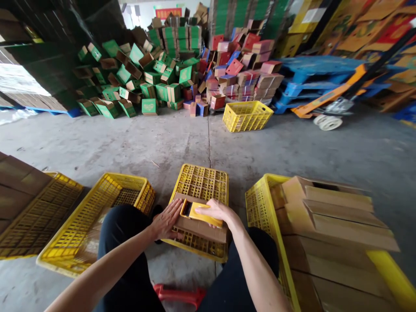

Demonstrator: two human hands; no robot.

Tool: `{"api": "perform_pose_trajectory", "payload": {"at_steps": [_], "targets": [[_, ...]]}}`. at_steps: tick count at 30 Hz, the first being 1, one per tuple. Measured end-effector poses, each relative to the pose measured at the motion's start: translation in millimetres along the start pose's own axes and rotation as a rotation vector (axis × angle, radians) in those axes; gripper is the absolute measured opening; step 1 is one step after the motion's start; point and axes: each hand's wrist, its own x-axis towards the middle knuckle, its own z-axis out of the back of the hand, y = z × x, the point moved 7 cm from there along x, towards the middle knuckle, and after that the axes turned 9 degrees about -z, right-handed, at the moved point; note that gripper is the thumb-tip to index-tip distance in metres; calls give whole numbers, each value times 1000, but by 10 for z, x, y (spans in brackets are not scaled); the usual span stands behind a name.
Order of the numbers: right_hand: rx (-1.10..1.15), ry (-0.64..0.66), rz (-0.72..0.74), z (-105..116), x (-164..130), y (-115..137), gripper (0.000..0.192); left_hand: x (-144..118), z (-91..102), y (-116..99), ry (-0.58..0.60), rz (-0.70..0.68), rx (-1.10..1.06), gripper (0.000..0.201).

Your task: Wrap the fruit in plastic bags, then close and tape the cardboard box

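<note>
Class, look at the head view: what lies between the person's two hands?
In the head view, a partly folded cardboard box on an upturned yellow crate lies between the left hand and right hand.

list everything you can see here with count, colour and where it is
cardboard box: one, brown, on the upturned crate, under both hands
yellow flap: one, on the box top, under the right hand
upturned crate: one, yellow, on the floor in the middle
open crates: two, yellow, near left
flat cardboard: a stack, brown, in a yellow crate near right
far crate: one, yellow, on the floor by the piles
green boxes: many, heaped far left
red and pink boxes: many, stacked far centre
pallets: blue, far right
pallet truck: one, orange
stool: red, below
left hand: on the box's left side
right hand: flat on the flap
</note>
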Motion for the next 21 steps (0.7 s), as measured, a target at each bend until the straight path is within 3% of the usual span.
{"api": "perform_pose_trajectory", "payload": {"at_steps": [6, 11, 16, 21], "targets": [[23, -21, 1, 13, 32, -71, 39, 8, -10, -21, 0, 5, 21, 126], [62, -36, 8, 10, 82, -95, 38, 42, -30, -88, -69, -27, 71, 131], [54, -12, -5, -2, 72, -105, 42, 61, -12, -163, -147, -49, 82, 121], [12, 35, -28, -17, 46, -79, 41, 72, 19, -176, -151, -55, 117, 111]]}}
